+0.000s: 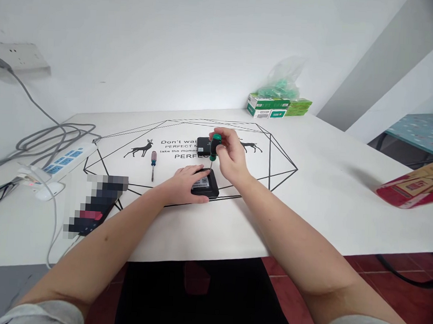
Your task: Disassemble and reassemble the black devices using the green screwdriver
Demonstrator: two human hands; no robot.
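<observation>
My left hand (183, 182) lies flat on a small black box (206, 186) with a white label, pressing it to the white table (310, 187). My right hand (229, 153) is closed round the green and black handle of a screwdriver (214, 148), held upright with its tip down on the box's far edge. A second small black box (203, 145) sits just behind, partly hidden by the screwdriver and my fingers. A spare screwdriver (153, 162) with an orange and blue handle lies to the left on the table.
A white power strip (68, 160) with grey cables lies at the left, a wall socket (19, 58) above it. A blurred dark object (94, 206) sits near the front left edge. Green boxes and a plastic bag (279, 100) stand at the back. A red carton (416, 186) is at the right.
</observation>
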